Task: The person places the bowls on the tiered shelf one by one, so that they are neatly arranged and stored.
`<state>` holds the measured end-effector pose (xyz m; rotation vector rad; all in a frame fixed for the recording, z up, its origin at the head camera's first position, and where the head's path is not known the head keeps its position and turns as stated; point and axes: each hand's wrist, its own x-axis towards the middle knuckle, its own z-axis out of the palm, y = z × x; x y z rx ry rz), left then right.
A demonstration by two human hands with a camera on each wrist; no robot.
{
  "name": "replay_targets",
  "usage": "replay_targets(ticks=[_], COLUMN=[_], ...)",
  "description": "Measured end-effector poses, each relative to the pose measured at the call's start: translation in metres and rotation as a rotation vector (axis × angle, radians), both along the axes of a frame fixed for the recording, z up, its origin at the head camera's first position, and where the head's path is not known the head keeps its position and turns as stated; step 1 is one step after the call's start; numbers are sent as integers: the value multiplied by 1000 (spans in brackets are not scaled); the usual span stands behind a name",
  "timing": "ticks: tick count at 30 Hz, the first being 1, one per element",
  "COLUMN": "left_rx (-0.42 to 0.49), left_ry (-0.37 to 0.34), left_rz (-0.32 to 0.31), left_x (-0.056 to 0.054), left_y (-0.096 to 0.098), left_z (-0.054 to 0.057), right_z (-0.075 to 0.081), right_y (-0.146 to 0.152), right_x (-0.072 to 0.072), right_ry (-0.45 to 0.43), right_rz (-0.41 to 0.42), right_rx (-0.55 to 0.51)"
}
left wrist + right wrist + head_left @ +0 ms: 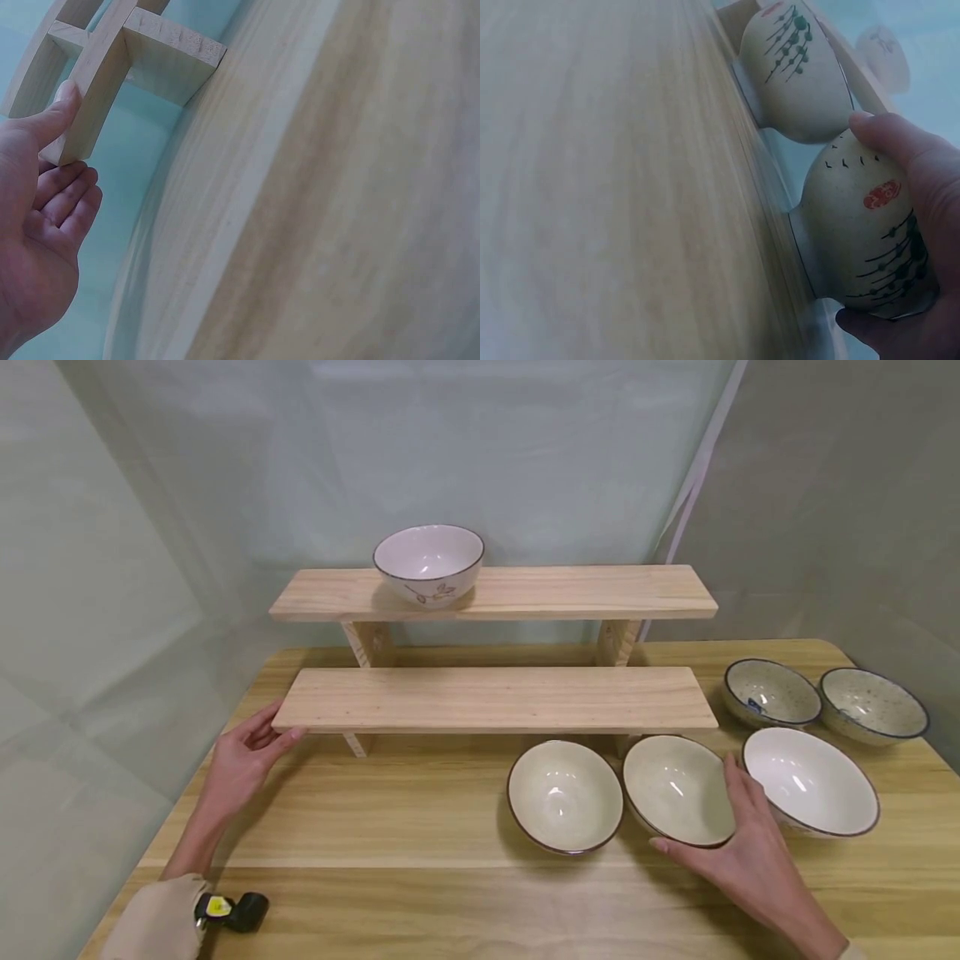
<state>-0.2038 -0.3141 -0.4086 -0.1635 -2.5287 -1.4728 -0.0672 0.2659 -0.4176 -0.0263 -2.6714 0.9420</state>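
My left hand [238, 768] grips the left end of the lower board of a two-tier wooden shelf [487, 697]. In the left wrist view the thumb lies against one face of the board [101, 90], with fingers curled at the other. On the right, my right hand [750, 852] holds a cream bowl [675, 785] by its side, thumb at the near rim and fingers at the right rim. In the right wrist view this bowl [855, 217] shows a red mark and green plant pattern outside. A matching cream bowl [564, 797] stands just left of it.
A white bowl with a floral sprig [431, 560] sits on the upper board, left of middle. Right of my right hand stand a wide white bowl [810, 781] and two speckled, dark-rimmed bowls [772, 689] behind it. Everything rests on a wooden table [375, 843]; pale curtains hang around.
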Motion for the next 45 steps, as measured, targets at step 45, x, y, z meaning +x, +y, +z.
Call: replay_targets(ticks=[45], left_rx=[-28], left_ry=[7], left_rz=[10], left_x=[2], left_y=[4], left_z=[3], right_z=[-5], right_y=[2], right_x=[9], right_ry=[0], right_rz=[-20], right_rx=[-56])
